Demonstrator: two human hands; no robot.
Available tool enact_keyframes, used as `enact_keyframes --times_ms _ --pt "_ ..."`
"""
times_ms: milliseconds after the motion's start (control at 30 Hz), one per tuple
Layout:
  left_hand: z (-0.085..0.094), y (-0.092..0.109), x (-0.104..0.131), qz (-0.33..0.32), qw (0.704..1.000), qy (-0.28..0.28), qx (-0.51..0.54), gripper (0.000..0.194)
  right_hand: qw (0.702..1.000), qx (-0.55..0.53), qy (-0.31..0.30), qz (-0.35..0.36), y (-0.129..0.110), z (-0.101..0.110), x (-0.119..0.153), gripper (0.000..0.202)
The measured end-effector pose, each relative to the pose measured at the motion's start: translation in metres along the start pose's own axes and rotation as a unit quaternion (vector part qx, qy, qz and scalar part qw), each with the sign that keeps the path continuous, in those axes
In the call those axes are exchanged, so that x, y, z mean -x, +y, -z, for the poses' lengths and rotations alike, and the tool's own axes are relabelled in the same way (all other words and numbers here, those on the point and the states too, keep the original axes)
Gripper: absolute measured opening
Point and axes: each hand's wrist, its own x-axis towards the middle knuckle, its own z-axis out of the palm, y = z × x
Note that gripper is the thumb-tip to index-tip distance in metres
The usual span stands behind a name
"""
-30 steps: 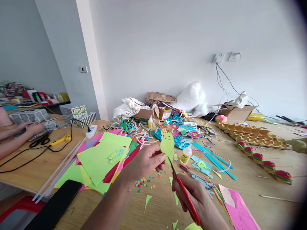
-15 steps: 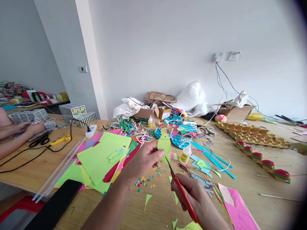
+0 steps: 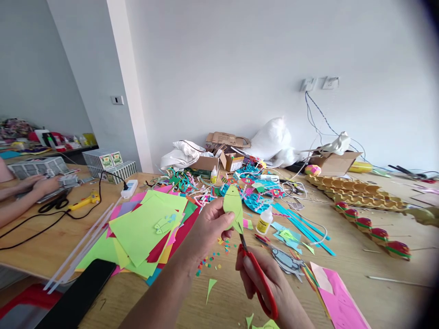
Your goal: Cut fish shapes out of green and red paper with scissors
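Observation:
Between the thumb and fingers of my left hand [image 3: 214, 225] is a light green paper fish [image 3: 233, 201], upright, with an eye dot and curved lines drawn on it. My right hand [image 3: 262, 278] is closed around the handles of red-handled scissors [image 3: 263, 285]. The blades touch the lower edge of the fish. Green paper scraps [image 3: 211, 287] lie on the table below. Right of the fish stands a glue bottle [image 3: 264, 221], and a grey fish cutout [image 3: 287, 261] lies near my right hand.
Stacked coloured paper [image 3: 146, 228] spreads to the left, by a black phone [image 3: 77, 292]. Farther left, another person's hands [image 3: 43, 185] work beside a yellow glue gun [image 3: 84, 201]. Egg-carton strips [image 3: 356, 192] and pink paper [image 3: 338, 292] lie at right; cardboard boxes [image 3: 207, 164] stand behind.
The scissors have shifted slightly down and left, and their handles are spread wider. My left hand still grips the fish, nearly unmoved. The view has shifted slightly.

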Motion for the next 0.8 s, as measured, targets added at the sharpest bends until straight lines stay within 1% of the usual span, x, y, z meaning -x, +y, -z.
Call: enact_keyframes --times_ms 133,300,367,433,500,600,800 --pt "-0.004 -0.003 -0.001 -0.002 1.0 0.005 0.012 0.009 0.999 -0.029 0.007 0.024 0.002 -0.002 -0.001 0.052" --pt "-0.008 -0.005 -0.002 0.02 0.998 0.015 0.052 0.011 0.993 -0.087 0.027 0.071 0.011 -0.005 -0.004 0.046" --pt "-0.008 -0.005 -0.002 0.03 0.997 0.01 0.065 0.015 0.991 -0.107 0.026 0.078 0.014 -0.005 -0.004 0.045" --pt "-0.008 -0.004 -0.001 0.039 0.997 0.011 0.072 0.016 0.99 -0.119 0.011 0.078 0.014 -0.005 -0.004 0.045" --pt "-0.007 -0.005 -0.001 0.044 0.996 0.019 0.072 0.015 0.99 -0.115 0.0 0.079 0.013 -0.005 -0.003 0.044" --pt "-0.007 -0.006 -0.002 0.048 0.996 0.027 0.063 0.013 0.991 -0.099 -0.001 0.086 0.012 -0.003 -0.003 0.044" --pt "-0.011 -0.01 -0.002 0.048 0.997 0.013 0.06 0.014 0.99 -0.104 0.009 0.093 0.012 -0.003 -0.002 0.043"
